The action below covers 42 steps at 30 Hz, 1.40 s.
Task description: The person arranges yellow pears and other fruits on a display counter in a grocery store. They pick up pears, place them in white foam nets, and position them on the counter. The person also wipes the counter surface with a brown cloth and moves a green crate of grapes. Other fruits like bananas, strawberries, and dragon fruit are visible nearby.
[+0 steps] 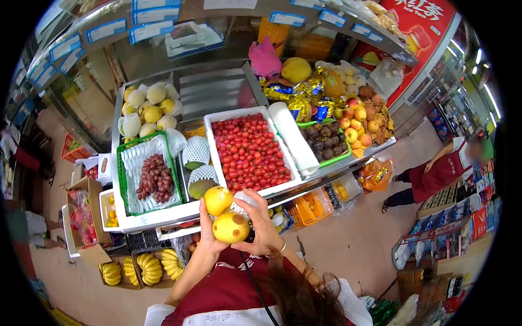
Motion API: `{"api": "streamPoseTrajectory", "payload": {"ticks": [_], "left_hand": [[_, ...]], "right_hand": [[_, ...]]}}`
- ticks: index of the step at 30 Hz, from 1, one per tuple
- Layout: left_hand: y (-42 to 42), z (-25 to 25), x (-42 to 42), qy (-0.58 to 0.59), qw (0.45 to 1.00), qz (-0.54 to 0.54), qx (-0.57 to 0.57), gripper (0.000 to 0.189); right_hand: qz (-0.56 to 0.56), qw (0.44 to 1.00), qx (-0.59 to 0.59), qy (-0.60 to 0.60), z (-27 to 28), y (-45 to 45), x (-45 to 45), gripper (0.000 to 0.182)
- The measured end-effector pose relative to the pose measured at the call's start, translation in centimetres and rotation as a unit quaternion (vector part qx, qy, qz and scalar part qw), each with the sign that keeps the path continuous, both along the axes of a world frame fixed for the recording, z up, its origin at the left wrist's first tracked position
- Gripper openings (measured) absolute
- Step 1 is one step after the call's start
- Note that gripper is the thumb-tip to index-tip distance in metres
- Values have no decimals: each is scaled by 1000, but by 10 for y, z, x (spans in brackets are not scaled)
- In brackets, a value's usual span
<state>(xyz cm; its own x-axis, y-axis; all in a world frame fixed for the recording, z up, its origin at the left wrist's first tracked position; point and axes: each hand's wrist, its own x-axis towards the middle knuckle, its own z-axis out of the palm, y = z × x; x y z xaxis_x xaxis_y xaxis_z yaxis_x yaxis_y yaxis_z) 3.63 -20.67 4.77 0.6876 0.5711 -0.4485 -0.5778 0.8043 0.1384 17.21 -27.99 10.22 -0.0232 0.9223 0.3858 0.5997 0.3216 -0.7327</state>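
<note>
My left hand (pixel 211 233) holds two yellow fruits in front of my body. The upper yellow fruit (pixel 217 200) rests against the lower yellow fruit (pixel 231 227), whose skin has brown spots. My right hand (pixel 263 228) curves around their right side, thumb near the lower fruit's underside and fingertips by a white foam net (pixel 244 202). Whether it grips the net or a fruit is unclear. Just beyond are a white foam box (pixel 298 179) of red cherry tomatoes (pixel 248 148) and mangoes in foam nets (pixel 202 179).
Grapes (pixel 155 177) lie in a lined green basket (pixel 177 183) at the left. Net-wrapped yellow fruits (pixel 153 114) sit behind it. Mangosteens (pixel 326 142) and apples (pixel 354 118) are at the right. Boxed bananas (pixel 150 269) stand below. A person in an apron (pixel 438 175) stands right.
</note>
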Motion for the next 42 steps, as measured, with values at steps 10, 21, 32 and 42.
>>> {"api": "streamPoseTrajectory", "payload": {"ticks": [10, 21, 32, 42], "left_hand": [[-7, 22, 10, -1, 999, 42, -17, 75], [-18, 14, 12, 62, 993, 101, 23, 77], [-19, 54, -10, 4, 991, 127, 40, 79], [-22, 33, -16, 37, 998, 46, 17, 81]], "right_hand": [[-115, 979, 170, 13, -23, -23, -2, 73], [-92, 979, 169, 61, -49, -29, -12, 90], [-72, 912, 288, 284, 23, -51, 33, 126], [-124, 916, 255, 285, 18, -36, 19, 125]]}}
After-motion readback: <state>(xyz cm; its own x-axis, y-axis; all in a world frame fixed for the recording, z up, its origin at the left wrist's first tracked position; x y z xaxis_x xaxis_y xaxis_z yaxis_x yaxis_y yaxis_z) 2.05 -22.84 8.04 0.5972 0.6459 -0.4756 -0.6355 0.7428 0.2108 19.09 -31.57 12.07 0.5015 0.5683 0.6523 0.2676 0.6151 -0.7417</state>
